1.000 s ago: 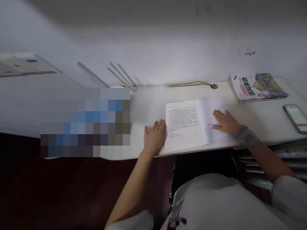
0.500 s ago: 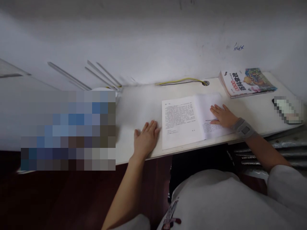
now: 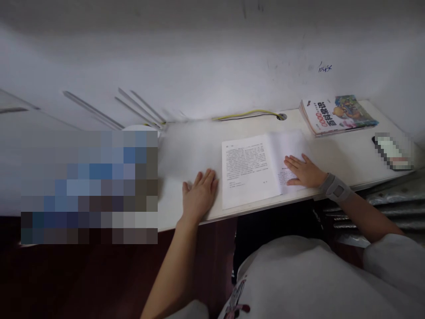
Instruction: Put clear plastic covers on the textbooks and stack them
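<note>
An open stapled printout (image 3: 249, 170) lies on the white desk (image 3: 189, 150), its left page covered in small printed text. My right hand (image 3: 303, 171) rests flat on its right-hand page, fingers apart and holding nothing, with a grey wrist brace (image 3: 336, 188) around the wrist. My left hand (image 3: 200, 195) lies flat on the bare desk just left of the printout, close to its edge and holding nothing.
A thick illustrated book (image 3: 337, 115) lies at the desk's back right, and a pixelated phone (image 3: 392, 151) lies near the right edge. A yellow cable (image 3: 245, 115) runs into a desk grommet (image 3: 282, 117). A large pixelated patch (image 3: 89, 186) hides the desk's left part.
The whole view has slid left and slightly down. My left hand has moved a little away from the printout's edge. My right hand stays on the page.
</note>
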Demonstrator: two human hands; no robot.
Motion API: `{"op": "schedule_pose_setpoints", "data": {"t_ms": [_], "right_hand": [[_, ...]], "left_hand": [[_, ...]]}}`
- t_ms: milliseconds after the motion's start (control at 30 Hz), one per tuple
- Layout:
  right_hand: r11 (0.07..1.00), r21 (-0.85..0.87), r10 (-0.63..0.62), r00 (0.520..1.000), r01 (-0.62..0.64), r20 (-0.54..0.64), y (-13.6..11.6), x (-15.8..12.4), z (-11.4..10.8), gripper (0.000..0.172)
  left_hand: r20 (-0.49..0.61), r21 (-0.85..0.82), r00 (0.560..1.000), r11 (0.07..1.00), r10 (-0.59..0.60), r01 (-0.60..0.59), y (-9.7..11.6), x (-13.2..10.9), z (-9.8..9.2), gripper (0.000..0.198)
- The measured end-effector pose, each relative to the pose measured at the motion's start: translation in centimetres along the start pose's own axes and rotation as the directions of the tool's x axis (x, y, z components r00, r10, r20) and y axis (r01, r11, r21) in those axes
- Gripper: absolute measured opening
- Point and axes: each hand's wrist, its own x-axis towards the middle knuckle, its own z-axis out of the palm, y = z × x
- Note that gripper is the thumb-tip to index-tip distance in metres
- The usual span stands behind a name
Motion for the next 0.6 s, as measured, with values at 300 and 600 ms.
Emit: {"op": "schedule_pose_setpoints", "data": {"t_ms": [300, 600], "right_hand": [[0.999, -0.014, 0.030, 1.000, -0.030, 0.009, -0.3, -0.3, -0.2, 0.077], [0.999, 0.003, 0.053, 0.999, -0.053, -0.009, 1.3, 2.8, -2.5, 0.052]], "left_hand": [[0.010, 0.038, 1.000, 0.999, -0.003, 0.003, 0.3, -0.5, -0.3, 0.053], [0.008, 0.087, 0.997, 0.994, 0.071, -0.072, 1.3, 0.5, -1.5, 0.050]]}}
